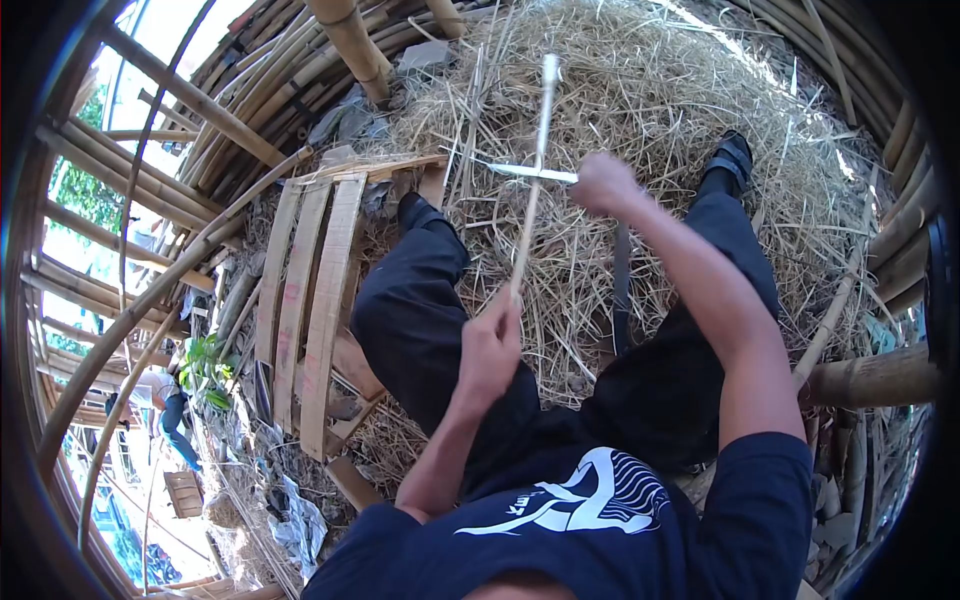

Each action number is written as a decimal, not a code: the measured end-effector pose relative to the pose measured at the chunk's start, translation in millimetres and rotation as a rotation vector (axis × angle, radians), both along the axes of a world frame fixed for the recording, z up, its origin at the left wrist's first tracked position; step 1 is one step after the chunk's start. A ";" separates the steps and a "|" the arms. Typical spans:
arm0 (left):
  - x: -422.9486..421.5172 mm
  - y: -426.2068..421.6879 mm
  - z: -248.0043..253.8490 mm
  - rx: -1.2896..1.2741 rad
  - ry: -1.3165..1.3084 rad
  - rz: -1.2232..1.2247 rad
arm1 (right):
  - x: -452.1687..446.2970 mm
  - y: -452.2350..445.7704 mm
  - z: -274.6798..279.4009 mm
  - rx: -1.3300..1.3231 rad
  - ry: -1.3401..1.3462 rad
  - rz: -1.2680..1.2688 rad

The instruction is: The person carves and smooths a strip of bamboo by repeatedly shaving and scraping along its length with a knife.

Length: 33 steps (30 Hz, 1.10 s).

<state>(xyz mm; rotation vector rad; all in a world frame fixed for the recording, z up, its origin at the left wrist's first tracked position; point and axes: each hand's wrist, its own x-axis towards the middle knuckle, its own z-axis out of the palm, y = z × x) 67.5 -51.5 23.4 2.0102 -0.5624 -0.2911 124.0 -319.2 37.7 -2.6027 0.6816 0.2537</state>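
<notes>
My left hand [490,345] is closed around the lower end of a thin, pale bamboo strip [527,240]. The strip points up and away from me, its far end above the straw. My right hand [607,186] forms a fist on the handle of a knife [530,172]; the handle is hidden by the fingers. The bright blade points left and crosses the strip at its upper part, seemingly against it. Both hands are over the gap between my legs.
Dry straw and shavings [570,300] cover the ground. A wooden pallet [330,300] lies left of my leg. Bamboo poles [345,40] surround the spot. A dark strap-like piece [621,285] is between my legs. A person [165,405] is in the background at far left.
</notes>
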 end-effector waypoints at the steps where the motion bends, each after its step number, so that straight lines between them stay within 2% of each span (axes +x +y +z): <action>1: -14.1 7.8 -2.3 -0.036 0.028 -0.015 | 1.8 -18.0 9.3 -0.157 0.008 0.038; 5: -36.5 26.1 -10.8 -0.123 0.212 0.001 | 5.9 -32.7 -9.7 -0.239 -0.073 -0.035; 7: -46.1 37.0 -10.2 -0.114 0.246 0.002 | 1.7 -27.9 -4.0 -0.251 -0.022 0.025; 11: -61.2 57.3 4.9 -0.106 0.331 -0.009 | -0.7 -50.6 0.4 -0.264 -0.102 -0.043; 21: -90.4 89.4 7.1 -0.064 0.502 -0.001 | -3.3 -64.5 -15.3 -0.346 0.020 0.063; 24: -76.4 96.0 -0.8 -0.097 0.570 -0.011 | 3.5 -61.4 -21.5 -0.288 0.109 0.211; 25: -71.2 96.7 -1.2 -0.127 0.648 -0.039 | 3.2 -56.3 -19.8 -0.190 0.099 0.201; 30: -43.6 73.6 -0.7 -0.242 0.674 -0.058 | -4.8 -32.4 6.4 0.248 0.039 0.139; 32: -30.4 56.9 3.1 -0.306 0.757 -0.016 | -19.2 0.9 14.7 0.042 -0.033 0.323; 33: -22.6 48.4 3.7 -0.341 0.762 -0.008 | -25.6 19.9 17.0 0.121 0.032 0.276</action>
